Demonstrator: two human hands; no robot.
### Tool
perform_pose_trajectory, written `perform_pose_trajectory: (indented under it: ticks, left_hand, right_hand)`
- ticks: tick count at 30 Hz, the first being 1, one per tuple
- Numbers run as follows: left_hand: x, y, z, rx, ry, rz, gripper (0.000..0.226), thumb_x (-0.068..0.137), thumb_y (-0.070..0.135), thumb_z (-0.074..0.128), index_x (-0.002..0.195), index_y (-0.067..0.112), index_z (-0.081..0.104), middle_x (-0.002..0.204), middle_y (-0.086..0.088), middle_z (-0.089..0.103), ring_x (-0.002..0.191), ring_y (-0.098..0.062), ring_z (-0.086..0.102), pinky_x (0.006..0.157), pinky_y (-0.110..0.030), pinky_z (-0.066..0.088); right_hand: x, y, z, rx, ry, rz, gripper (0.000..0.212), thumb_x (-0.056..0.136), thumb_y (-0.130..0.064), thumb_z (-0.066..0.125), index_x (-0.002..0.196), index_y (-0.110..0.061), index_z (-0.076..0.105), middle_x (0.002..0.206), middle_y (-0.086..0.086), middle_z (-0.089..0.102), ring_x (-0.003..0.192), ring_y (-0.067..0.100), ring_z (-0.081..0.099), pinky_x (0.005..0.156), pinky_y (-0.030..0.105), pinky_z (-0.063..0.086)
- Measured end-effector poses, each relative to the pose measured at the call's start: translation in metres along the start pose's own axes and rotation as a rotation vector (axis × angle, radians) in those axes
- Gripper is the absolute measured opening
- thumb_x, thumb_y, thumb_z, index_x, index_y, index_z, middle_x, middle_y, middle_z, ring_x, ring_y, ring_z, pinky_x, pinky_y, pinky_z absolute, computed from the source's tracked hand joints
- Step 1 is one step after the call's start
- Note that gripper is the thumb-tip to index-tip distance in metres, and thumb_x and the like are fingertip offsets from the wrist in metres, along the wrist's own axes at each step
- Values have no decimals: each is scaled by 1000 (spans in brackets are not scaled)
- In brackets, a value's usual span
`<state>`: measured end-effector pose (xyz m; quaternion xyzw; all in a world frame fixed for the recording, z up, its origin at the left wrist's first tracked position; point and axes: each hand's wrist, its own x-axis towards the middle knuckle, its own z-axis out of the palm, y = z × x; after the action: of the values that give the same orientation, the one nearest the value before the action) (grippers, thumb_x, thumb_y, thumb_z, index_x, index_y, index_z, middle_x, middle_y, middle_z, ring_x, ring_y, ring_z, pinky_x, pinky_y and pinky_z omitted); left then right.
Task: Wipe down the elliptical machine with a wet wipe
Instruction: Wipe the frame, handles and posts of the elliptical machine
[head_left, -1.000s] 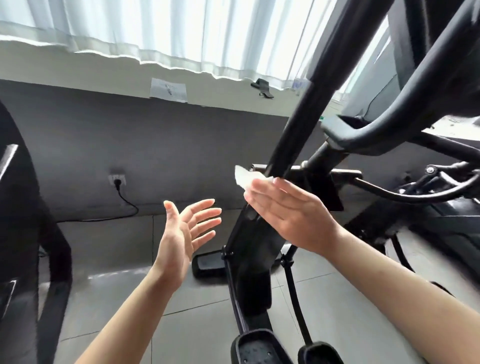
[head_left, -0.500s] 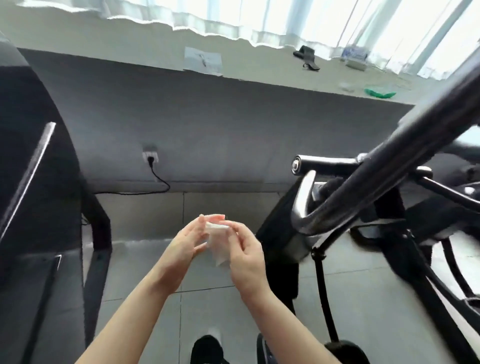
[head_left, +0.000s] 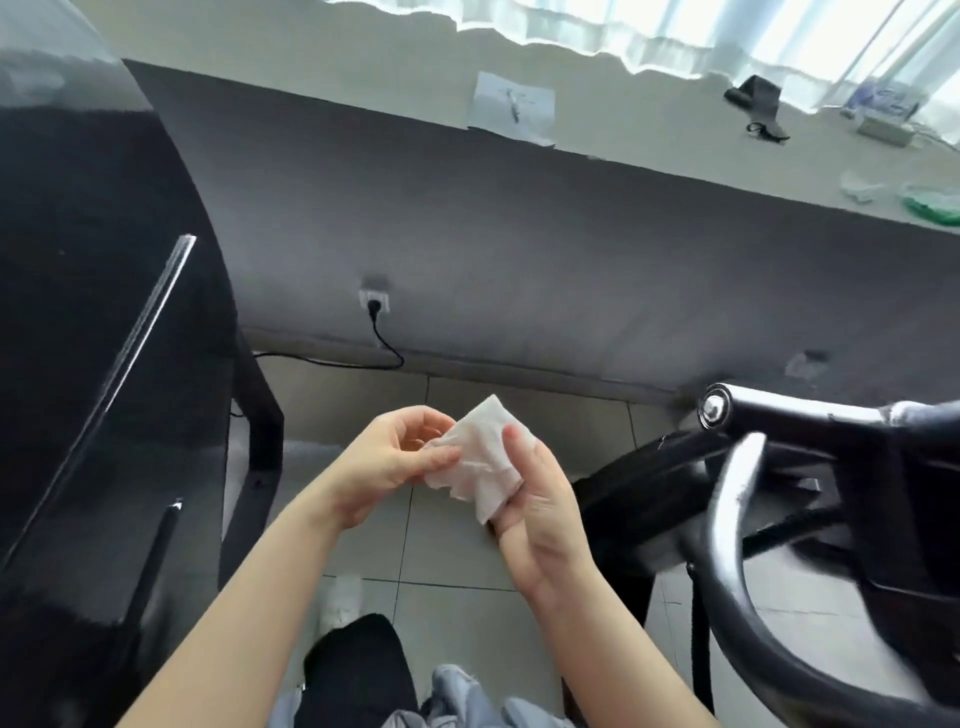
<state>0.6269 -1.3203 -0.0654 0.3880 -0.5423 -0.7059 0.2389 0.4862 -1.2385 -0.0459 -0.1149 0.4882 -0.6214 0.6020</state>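
A crumpled white wet wipe (head_left: 480, 457) is held between both hands in the middle of the view, above the tiled floor. My left hand (head_left: 387, 465) pinches its left edge with thumb and fingertips. My right hand (head_left: 540, 512) holds its right side, fingers behind it and thumb on the front. The black elliptical machine (head_left: 810, 488) fills the right side, with a curved metal handle (head_left: 727, 525) and a round bar end (head_left: 714, 413), clear of both hands.
Another black machine (head_left: 98, 364) stands at the left. A grey wall (head_left: 519, 249) with a socket and plugged cable (head_left: 375, 301) is ahead. On the sill (head_left: 363, 73) above lie paper and small items. My legs and shoes show at the bottom.
My right hand has left the elliptical's upright bar with the wipe. Both hands have met in front of me, and the wipe now spreads wider between them. The view tilted down.
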Motion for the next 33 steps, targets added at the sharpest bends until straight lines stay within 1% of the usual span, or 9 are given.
perform_pose_trajectory:
  ticks: [5,9,14,18,22,24,27,30,33]
  left_hand:
    - [81,23,-7,142,-286,-58,29,72,25,76,90,8,60,77,-4,62,67,-13,55,56,-19,42]
    - [160,54,-12,308,-521,-40,28,76,33,72,91,13,60,68,7,62,55,-4,50,48,-15,34]
    - [241,86,-13,361,-684,53,41,70,49,70,86,12,62,75,4,64,70,-7,55,64,-21,43]
    - [268,93,25,254,-863,22,44,70,46,72,88,7,61,79,-4,68,74,-13,64,67,-21,49]
    - [280,96,78,215,-1087,-17,32,72,33,77,88,8,63,84,-13,69,79,-20,66,72,-28,52]
    - [283,97,104,239,-1170,27,32,70,35,77,87,11,65,85,-17,68,80,-22,65,74,-33,51]
    - [289,101,131,268,-1210,71,33,69,40,75,84,12,65,84,-20,67,77,-22,65,74,-38,51]
    - [301,104,150,335,-1241,139,26,68,42,74,81,21,66,79,-8,69,74,-18,66,70,-34,53]
    - [309,105,172,354,-1254,186,23,67,42,74,79,25,65,76,-1,68,71,-17,65,66,-32,54]
  right_hand:
    - [50,-16,-1,69,274,-42,26,91,-10,59,116,-3,62,114,27,65,90,29,65,62,29,55]
    - [95,-39,14,219,467,-223,21,95,-11,55,112,-5,65,111,26,67,91,30,67,71,36,56]
    - [134,-72,39,356,612,-361,26,97,-17,50,111,-4,68,108,25,69,96,31,67,85,47,55]
    - [132,-94,30,468,784,-441,32,98,-22,49,116,-2,65,107,19,71,98,29,69,77,38,57]
    - [113,-107,7,568,929,-578,41,90,-28,54,121,-3,63,114,22,68,105,31,67,76,35,58]
    - [104,-112,-7,573,974,-634,44,88,-29,56,122,-3,62,115,21,68,108,31,66,81,38,57]
    - [98,-119,-23,566,976,-680,45,85,-26,58,123,-2,61,117,22,66,111,31,64,89,39,53]
    - [105,-124,-34,585,982,-677,39,90,-23,56,123,-5,62,119,20,66,108,26,66,80,31,55]
    - [108,-128,-45,613,1040,-695,34,97,-23,50,126,-8,61,120,18,66,111,27,64,90,38,53]
